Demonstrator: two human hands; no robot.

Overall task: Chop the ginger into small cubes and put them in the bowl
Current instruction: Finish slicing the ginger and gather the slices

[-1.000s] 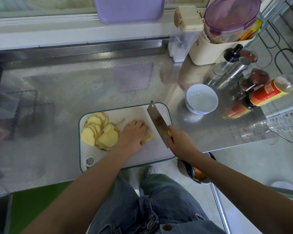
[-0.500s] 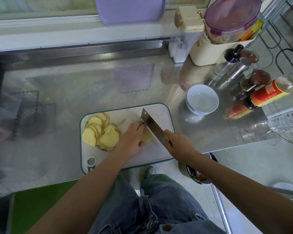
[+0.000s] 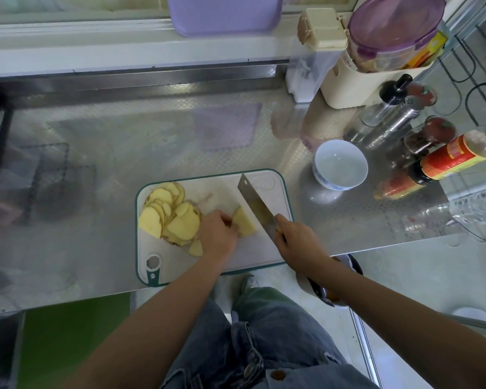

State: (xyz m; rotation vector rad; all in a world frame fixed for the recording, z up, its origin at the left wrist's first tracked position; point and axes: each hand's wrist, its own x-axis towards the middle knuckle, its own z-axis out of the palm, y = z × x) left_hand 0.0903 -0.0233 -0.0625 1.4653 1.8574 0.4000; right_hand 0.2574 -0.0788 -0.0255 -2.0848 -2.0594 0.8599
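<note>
Ginger piece [image 3: 245, 223] is pinched by curled fingers of the left hand [image 3: 219, 237]. The right hand [image 3: 295, 243] is wrapped tight round the handle of the cleaver [image 3: 255, 203].

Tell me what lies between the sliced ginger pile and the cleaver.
In the head view: the left hand holding a ginger chunk, beside the cleaver.
</note>
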